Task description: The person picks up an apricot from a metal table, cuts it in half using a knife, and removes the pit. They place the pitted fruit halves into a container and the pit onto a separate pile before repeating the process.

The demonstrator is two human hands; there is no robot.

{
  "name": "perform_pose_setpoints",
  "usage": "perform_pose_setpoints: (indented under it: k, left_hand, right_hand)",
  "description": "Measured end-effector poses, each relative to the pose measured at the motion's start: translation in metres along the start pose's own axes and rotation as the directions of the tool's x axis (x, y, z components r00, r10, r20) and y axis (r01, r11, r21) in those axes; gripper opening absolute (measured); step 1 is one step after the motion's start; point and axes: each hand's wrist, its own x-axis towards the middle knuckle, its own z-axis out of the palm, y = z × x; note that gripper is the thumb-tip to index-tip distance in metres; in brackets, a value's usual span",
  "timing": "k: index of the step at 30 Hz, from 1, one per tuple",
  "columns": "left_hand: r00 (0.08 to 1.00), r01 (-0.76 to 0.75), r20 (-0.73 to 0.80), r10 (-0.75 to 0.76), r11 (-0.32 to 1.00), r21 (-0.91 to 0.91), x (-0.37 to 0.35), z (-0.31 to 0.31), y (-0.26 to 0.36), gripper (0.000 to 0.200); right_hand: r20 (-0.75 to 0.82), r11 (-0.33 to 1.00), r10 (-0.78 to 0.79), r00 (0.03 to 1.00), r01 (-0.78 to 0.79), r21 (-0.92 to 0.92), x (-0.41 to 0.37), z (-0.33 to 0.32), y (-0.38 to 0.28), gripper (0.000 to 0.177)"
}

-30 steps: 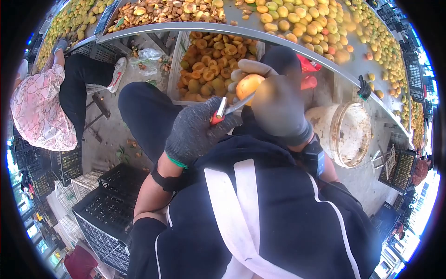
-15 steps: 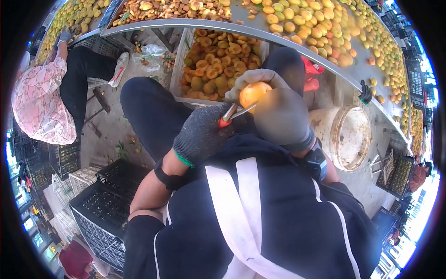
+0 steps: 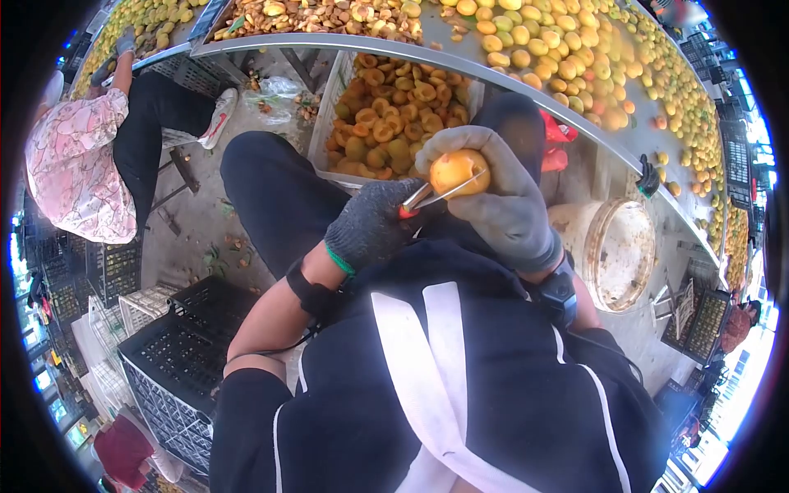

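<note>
My left hand (image 3: 374, 215), in a dark knitted glove with a green cuff, is closed around a red-handled cutting tool (image 3: 408, 211). Two metal parts of the tool spread in a narrow V, and the slim blade lies against the lower side of an apricot (image 3: 457, 170). The yellow-orange apricot, with a dark mark near the blade, sits in my right hand (image 3: 514, 205). That hand wears a grey glove, its fingers curled around the fruit's far side and its thumb below. Just beyond both hands, a pale crate (image 3: 319, 148) holds halved apricots (image 3: 394, 111).
A metal-edged table (image 3: 460, 59) ahead carries whole apricots (image 3: 559, 37) and a heap of pits and pieces (image 3: 320, 20). A dirty white bucket (image 3: 620, 255) stands at right, a black crate (image 3: 177, 345) at left. Another person (image 3: 82, 168) sits at the left.
My right hand has turned, showing its thumb side and more of the apricot. The blade now overlaps the fruit's lower face. Both hands sit slightly further right in view.
</note>
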Motion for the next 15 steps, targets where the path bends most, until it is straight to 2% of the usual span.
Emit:
perform_pose_setpoints:
  k: [4,6,7,9,10,12,13,14,15]
  left_hand:
    - [1.000,0.002,-0.010,-0.001,0.992,0.125,0.000,0.002,-0.012,0.012]
    - [0.990,-0.124,-0.063,0.126,0.992,0.035,0.004,0.003,-0.017,0.009]
    - [0.989,-0.125,-0.069,0.128,0.991,0.038,0.006,0.000,-0.016,0.009]
    - [0.995,-0.089,-0.046,0.093,0.993,0.074,0.009,-0.005,-0.011,0.011]
    - [0.994,-0.093,-0.048,0.097,0.993,0.074,0.012,-0.006,-0.012,0.011]
    - [0.991,-0.083,-0.103,0.088,0.995,0.055,0.018,-0.009,-0.010,0.015]
    - [0.990,-0.089,-0.106,0.094,0.995,0.054,0.019,-0.012,-0.004,0.015]
    - [1.000,-0.006,0.006,0.006,0.994,0.111,0.017,-0.016,0.005,0.018]
    - [0.990,0.071,0.110,-0.091,0.982,0.176,0.016,-0.019,0.012,0.023]
  right_hand:
    - [-0.061,0.993,0.117,0.991,-0.118,-0.020,0.000,0.012,-0.004,0.050]
    - [-0.054,0.988,-0.018,0.998,0.009,-0.157,0.004,0.015,-0.001,0.053]
    - [-0.047,0.987,-0.019,0.999,0.012,-0.158,0.006,0.019,-0.001,0.053]
    - [-0.193,0.988,0.048,0.980,-0.019,0.153,0.010,0.027,-0.002,0.055]
    - [-0.191,0.989,0.046,0.980,-0.017,0.149,0.012,0.024,-0.002,0.055]
    - [-0.140,0.991,0.107,0.984,-0.117,-0.062,0.014,0.010,0.000,0.063]
    - [-0.116,0.990,0.132,0.984,-0.137,-0.035,0.012,0.003,0.001,0.061]
    - [-0.113,0.990,0.131,0.985,-0.136,-0.040,0.011,0.002,0.006,0.061]
    - [-0.081,0.982,0.086,0.993,-0.070,0.178,0.010,0.002,0.012,0.060]
